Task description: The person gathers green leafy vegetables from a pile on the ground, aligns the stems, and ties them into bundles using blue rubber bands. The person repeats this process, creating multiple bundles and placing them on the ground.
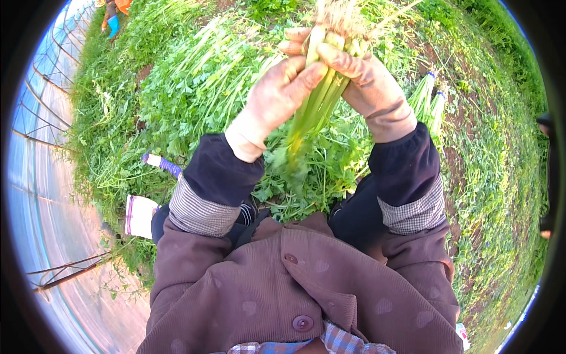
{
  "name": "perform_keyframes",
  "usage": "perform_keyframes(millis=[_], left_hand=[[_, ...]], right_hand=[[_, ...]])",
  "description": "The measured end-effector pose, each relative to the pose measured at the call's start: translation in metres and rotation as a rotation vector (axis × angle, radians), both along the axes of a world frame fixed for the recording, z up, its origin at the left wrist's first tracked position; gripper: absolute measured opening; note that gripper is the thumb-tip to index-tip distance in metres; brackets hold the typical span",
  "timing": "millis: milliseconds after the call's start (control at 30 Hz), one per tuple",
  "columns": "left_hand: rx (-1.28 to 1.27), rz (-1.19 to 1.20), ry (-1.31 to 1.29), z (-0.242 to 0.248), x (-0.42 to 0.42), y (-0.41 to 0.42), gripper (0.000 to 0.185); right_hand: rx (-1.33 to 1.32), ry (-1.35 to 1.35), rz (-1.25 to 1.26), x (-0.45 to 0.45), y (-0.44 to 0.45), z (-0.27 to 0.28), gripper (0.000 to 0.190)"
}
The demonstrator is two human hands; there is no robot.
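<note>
Both gloved hands grip one bunch of celery [325,88], its rooted ends up and its leafy tops hanging down, partly blurred. My left hand [281,90] holds the stalks from the left, thumb laid along them. On the other side my right hand [369,82] wraps the bunch just under the pale roots [342,17]. Below the bunch, loose celery leaves [336,163] cover the ground between my legs. A large heap of cut celery [194,84] lies to the left of my hands.
Two celery bundles with purple ties [424,95] lie at right on soil and scattered leaves. By my left arm is a roll of purple tape [170,167], near a white object [140,217]. A plastic-covered greenhouse wall [48,177] curves along the left. Another person's blue boot [113,26] shows far off.
</note>
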State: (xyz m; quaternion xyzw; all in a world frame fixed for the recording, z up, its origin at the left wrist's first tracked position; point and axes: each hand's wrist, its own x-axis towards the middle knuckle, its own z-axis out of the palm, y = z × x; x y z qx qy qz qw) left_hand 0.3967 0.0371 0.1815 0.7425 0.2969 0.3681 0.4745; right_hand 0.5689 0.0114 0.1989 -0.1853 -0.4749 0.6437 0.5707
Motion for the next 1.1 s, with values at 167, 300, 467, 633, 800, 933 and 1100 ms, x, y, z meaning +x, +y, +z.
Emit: perform_keyframes(millis=[167,300,467,633,800,933,1100], left_hand=[[-0.253,-0.104,-0.048,-0.014,-0.005,-0.003,0.045],[-0.409,-0.147,0.366,-0.051,-0.026,-0.034,0.052],[-0.645,-0.12,0.183,-0.059,-0.036,-0.027,0.087],[-0.523,-0.379,-0.048,-0.022,-0.013,-0.034,0.07],[-0.811,-0.273,-0.254,-0.016,-0.012,-0.056,0.045],[-0.707,-0.066,-0.333,-0.021,-0.033,-0.04,0.042],[-0.702,-0.014,-0.251,-0.021,-0.043,-0.037,0.032]], right_hand=[[-0.037,0.001,-0.031,0.011,-0.002,0.001,0.044],[-0.12,0.118,-0.121,0.033,0.004,0.005,0.046],[-0.15,0.033,-0.117,0.038,0.007,-0.003,0.045],[-0.126,0.174,0.09,0.021,0.006,-0.007,0.046],[-0.216,0.123,0.007,0.009,-0.003,-0.006,0.056],[-0.046,-0.63,-0.24,-0.007,-0.014,-0.011,0.07],[0.097,-1.414,-0.274,-0.019,-0.02,-0.018,0.033]])
